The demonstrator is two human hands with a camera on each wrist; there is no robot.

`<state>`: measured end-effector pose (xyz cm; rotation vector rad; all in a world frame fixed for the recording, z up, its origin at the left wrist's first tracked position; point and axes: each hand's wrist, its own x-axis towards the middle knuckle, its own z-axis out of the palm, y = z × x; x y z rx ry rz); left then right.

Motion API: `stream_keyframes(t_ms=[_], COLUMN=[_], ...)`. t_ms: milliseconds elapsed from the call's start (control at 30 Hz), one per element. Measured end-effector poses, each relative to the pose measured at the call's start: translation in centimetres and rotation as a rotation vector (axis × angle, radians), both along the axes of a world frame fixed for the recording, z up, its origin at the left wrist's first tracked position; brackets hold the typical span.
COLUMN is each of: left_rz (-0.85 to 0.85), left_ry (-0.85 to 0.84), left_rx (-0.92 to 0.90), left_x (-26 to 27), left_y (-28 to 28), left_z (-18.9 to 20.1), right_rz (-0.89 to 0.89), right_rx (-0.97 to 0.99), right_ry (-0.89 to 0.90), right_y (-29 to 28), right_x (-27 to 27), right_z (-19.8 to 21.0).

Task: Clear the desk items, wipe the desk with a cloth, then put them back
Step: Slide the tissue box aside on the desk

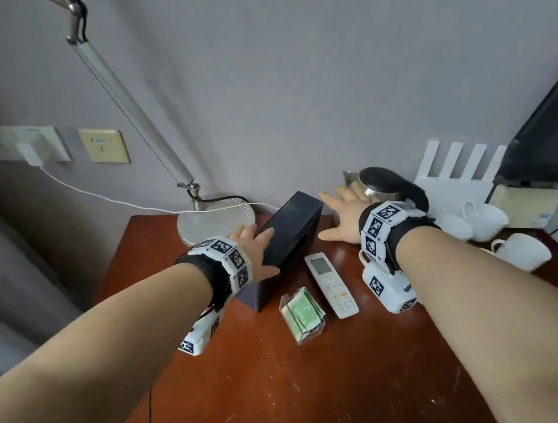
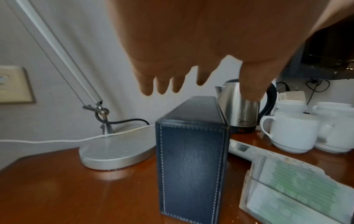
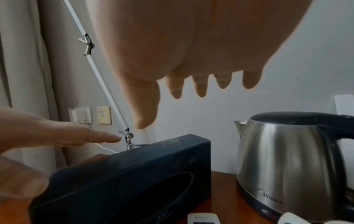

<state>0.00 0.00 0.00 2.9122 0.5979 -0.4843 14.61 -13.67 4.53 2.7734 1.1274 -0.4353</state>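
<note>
1. Far left on the desk [image 1: 256, 403], the lamp base [image 1: 216, 219] sits by the edge.
2. Left hand [image 1: 254, 248], fingers straight, hovers over the tissue box [image 1: 290, 237].
3. Right hand [image 1: 343, 218], fingers spread, holds nothing, between box and kettle [image 1: 381, 186].

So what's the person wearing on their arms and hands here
Both forearms are bare, with no sleeves or gloves. Each wrist carries a black strap ringed with white blocks printed with black square fiducial markers, on the left wrist and the right wrist. A white camera box with the same markers hangs under each wrist. A thin black cable trails from the left rig. No rings are visible on the fingers.
</note>
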Motion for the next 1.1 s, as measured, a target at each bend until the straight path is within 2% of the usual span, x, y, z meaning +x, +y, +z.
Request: stream_keyframes(t_ms=[100,233,433,567,900,1100], left_rz=[-0.019,0.023,0.114,0.17,0.189,0.178], left_ry=[0.067,0.06,0.048,0.05,0.045,-0.002], left_rx=[-0.005,-0.019,-0.081,-0.104,-0.101,-0.048], left_x=[0.6,1.1,1.6,1.9,1.3,-1.7], left_y=[0.2,0.6,0.5,0.4,0.7,2.6], left_z=[-1.3,-2.7,-3.1,-3.1,-2.4,1.3], right_rz=[0.025,0.113,0.312,0.382,0.643,0.647], right_rx=[-0.065,-0.111,-0.173,-0.204,-0.14,0.034], right_ry=[0.0,0.014,-0.014,-0.009,-0.144,-0.056], right_y=[0.8,2.7,6.4,8.3,7.9,6.6], right_x=[0.3,1.4,3.5,5.2,6.2,4.3], right_z=[-0.6,-2.4,-5.5,-7.1,-6.3,-3.3])
